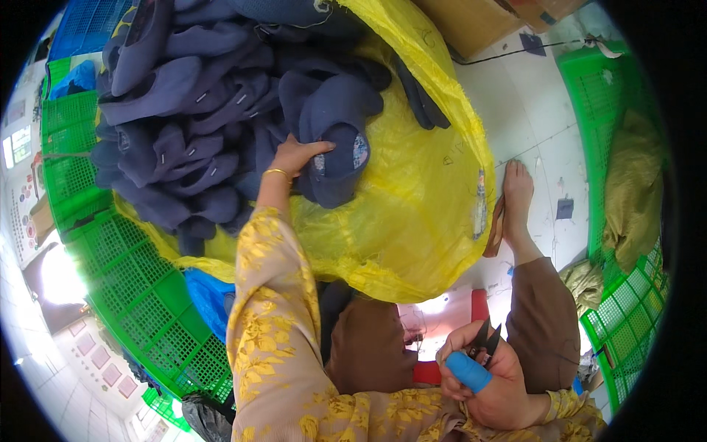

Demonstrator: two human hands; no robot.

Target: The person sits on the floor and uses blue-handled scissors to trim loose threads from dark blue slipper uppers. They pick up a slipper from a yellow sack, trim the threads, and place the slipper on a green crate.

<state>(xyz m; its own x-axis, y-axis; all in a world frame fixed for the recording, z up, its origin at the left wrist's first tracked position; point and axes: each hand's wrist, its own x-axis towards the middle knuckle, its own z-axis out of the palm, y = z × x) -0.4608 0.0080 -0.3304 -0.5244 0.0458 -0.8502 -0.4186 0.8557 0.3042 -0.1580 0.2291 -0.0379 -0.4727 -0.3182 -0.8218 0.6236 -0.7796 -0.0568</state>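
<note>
Sheeting [412, 243] of crinkled yellow plastic fills the middle of the head view, its right part mostly bare, its left part under a heap of dark navy fabric pieces [155, 103]. A green perforated plastic basket [132, 295] curves close along its left rim. To its right lies a strip of white tiled floor [508, 118], where a bare foot [519, 195] rests near the rim; past that strip stands green plastic latticework [589, 96]. A brown cardboard box [471, 26] sits beyond its upper right edge.

Over the sheeting, the left hand [298, 157] grips a rounded navy fabric piece with patterned patches [335, 188], thumb laid on top. Below the sheeting, the right hand [497, 387] is closed around small black pointed snips [484, 342], blades upward and slightly parted, its thumb wrapped in blue.

The snips' handles are mostly covered by the palm and fingers. At the sheeting's far side, the heap is cut off by the upper border, and its overlapping pieces are hard to separate.
</note>
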